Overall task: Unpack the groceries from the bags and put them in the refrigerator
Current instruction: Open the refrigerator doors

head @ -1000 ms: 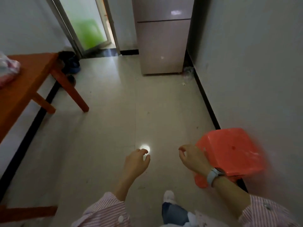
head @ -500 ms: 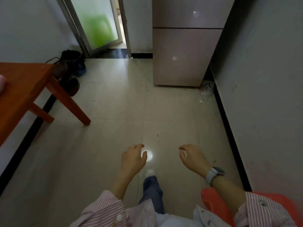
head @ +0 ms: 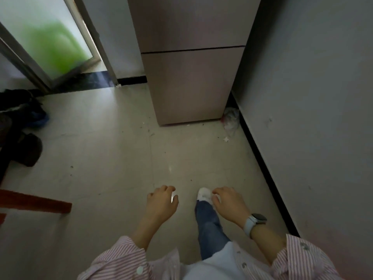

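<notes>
Since both doors of the tall beige two-door refrigerator (head: 191,63) ahead are closed, the empty, loosely curled left hand (head: 161,205) and right hand (head: 230,205) should first open the upper one.

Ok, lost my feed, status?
Left hand and right hand both open, no grip. Fridge ahead, both doors closed. Floor to it clear, only scraps.
</notes>
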`<state>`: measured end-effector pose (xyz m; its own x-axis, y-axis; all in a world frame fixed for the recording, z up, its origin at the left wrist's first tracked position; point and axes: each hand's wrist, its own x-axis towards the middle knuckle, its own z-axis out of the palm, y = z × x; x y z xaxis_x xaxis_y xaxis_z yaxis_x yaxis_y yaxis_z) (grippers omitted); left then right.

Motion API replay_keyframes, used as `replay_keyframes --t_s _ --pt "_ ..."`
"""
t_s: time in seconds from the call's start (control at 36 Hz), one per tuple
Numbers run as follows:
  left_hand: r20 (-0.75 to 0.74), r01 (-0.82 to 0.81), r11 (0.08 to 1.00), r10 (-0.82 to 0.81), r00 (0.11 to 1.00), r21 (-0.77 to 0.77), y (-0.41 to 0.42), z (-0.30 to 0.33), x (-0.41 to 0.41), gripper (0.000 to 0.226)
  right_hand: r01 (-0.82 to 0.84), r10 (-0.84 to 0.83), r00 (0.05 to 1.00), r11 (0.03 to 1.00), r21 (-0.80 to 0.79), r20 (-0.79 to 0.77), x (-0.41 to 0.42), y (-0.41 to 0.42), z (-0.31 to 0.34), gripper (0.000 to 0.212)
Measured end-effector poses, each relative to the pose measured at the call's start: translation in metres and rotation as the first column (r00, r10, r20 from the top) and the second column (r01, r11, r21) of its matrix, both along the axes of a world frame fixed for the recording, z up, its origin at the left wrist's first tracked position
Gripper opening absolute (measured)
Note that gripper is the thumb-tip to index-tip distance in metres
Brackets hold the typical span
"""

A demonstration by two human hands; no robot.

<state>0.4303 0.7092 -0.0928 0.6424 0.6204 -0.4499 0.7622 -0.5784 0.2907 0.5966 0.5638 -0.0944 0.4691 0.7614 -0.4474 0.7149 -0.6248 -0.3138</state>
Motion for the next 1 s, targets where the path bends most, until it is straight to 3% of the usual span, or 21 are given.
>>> replay_keyframes --t_s 0.17,0.28,0.42,0.56,0.67,0.86,0.94,0.97,1.0 --pt "-0.009 -0.014 1.000 0.014 1.000 0.010 0.090 -0.013 0.119 0.039 0.027 -0.026 0.999 0.999 0.022 -0.029 0.124 0.096 -0.009 0.035" --pt "0.007 -0.017 0.998 0.017 1.000 0.062 0.158 0.004 0.199 0.040 0.029 -0.032 0.999 0.997 0.078 0.030 0.204 0.166 0.009 0.033" --pt "0.158 -0.072 0.989 0.051 0.986 0.131 0.236 0.040 0.281 0.039 -0.001 -0.008 0.996 0.995 0.097 0.086 0.280 0.241 0.036 0.034" --pt "0.294 -0.160 0.970 0.101 0.951 0.182 0.325 0.075 0.348 0.036 -0.013 -0.009 0.995 0.974 0.225 0.095 0.344 0.323 0.066 0.046" --pt "0.416 -0.175 0.965 0.082 0.906 0.193 0.395 0.107 0.401 0.039 -0.023 -0.024 0.990 0.946 0.324 0.140 0.391 0.385 0.097 0.035" --pt "0.689 -0.219 0.954 0.020 0.724 0.203 0.497 0.182 0.493 0.041 -0.030 -0.130 0.961 0.828 0.560 0.242 0.471 0.486 0.171 0.036" --pt "0.776 -0.261 0.965 0.150 0.613 0.020 0.521 0.208 0.524 0.044 -0.073 -0.195 0.931 0.728 0.681 0.308 0.494 0.520 0.204 0.039" --pt "0.786 -0.273 0.948 0.292 0.545 -0.163 0.527 0.216 0.534 0.045 -0.096 -0.220 0.917 0.687 0.720 0.333 0.502 0.531 0.215 0.040" --pt "0.749 -0.257 0.876 0.483 0.453 -0.408 0.528 0.224 0.542 0.046 -0.128 -0.248 0.897 0.646 0.753 0.365 0.508 0.540 0.225 0.041"
